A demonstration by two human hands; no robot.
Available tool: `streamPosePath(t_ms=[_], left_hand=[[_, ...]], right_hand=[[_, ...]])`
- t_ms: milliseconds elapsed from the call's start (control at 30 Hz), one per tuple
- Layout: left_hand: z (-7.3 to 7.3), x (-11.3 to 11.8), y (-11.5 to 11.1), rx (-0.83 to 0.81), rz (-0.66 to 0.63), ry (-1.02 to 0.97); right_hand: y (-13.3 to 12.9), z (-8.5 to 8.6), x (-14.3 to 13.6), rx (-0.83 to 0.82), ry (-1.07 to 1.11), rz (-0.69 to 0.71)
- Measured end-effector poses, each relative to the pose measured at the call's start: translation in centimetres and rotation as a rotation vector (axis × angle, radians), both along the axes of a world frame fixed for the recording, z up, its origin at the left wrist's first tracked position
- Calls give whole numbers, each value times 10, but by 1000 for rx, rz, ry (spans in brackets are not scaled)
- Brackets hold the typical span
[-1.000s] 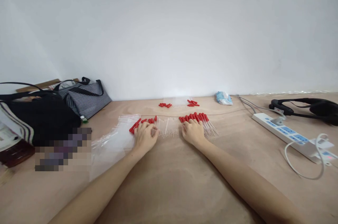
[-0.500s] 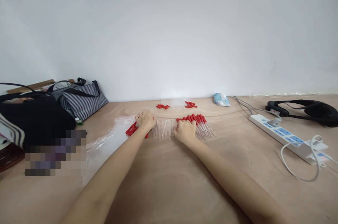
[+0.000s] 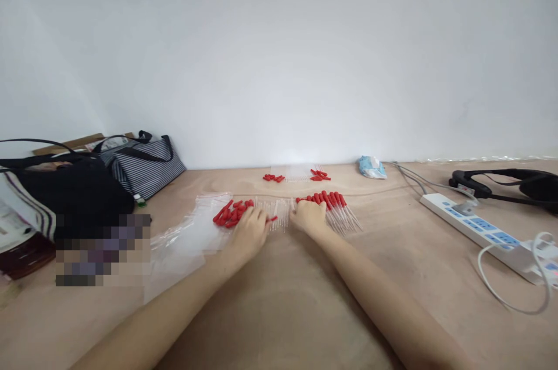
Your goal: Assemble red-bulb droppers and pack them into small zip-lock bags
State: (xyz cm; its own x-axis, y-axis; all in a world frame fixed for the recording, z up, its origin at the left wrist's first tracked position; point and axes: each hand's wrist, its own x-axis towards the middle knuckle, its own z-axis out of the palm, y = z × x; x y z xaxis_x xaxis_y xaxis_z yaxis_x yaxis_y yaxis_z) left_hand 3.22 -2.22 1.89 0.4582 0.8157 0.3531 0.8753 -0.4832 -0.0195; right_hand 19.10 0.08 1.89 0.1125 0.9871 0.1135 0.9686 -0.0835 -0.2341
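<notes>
My left hand (image 3: pixel 250 233) is closed, with a small red rubber bulb (image 3: pixel 273 218) showing at its fingertips, pointing right. Just beyond that hand, a heap of red bulbs (image 3: pixel 226 214) lies on clear plastic bags (image 3: pixel 194 236). Between my hands is a row of thin clear tubes (image 3: pixel 279 213), side by side. My right hand (image 3: pixel 308 217) is curled at the row's right end; what its fingers pinch is hidden. Right of it, several clear tubes with red bulbs on their far ends (image 3: pixel 337 207) lie fanned out.
Near the wall lie more tubes (image 3: pixel 296 173) between two small groups of red bulbs. A blue-and-white packet (image 3: pixel 372 167), a white power strip (image 3: pixel 483 230) with cables and a black headset (image 3: pixel 514 184) are to the right. A striped bag (image 3: pixel 146 166) and a black bag (image 3: pixel 96 196) stand left.
My left hand has drawn back from over the red heap towards me and to the right, uncovering it; a red bulb now shows at its fingertips. The right hand stays by the tubes.
</notes>
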Motion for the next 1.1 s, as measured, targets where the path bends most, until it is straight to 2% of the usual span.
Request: streamPosePath(t_ms=[33,100,233,400,533,800,1000,1100], left_hand=[[-5,-2,-12,-30,-106,-43],[-15,-6,-29,-99,-203,-150],[-27,-8,-34,-181,-245,-343],[-29,-5,-28,-181,-240,-410],[-25,-5,-33,-198,-264,-479],[-23,-4,-36,-155,-283,-414],[-22,-3,-37,-301,-264,-521],[-21,-3,-39,-300,-290,-496]], right_hand=[[-5,0,5,24,4,28],[-18,-3,18,109,51,140],[-51,-20,48,292,259,479],[-74,-37,60,311,277,678],[-79,-36,51,308,285,724],[-84,-33,46,272,282,719],[-84,-33,43,286,314,744],[-82,-32,46,278,277,774]])
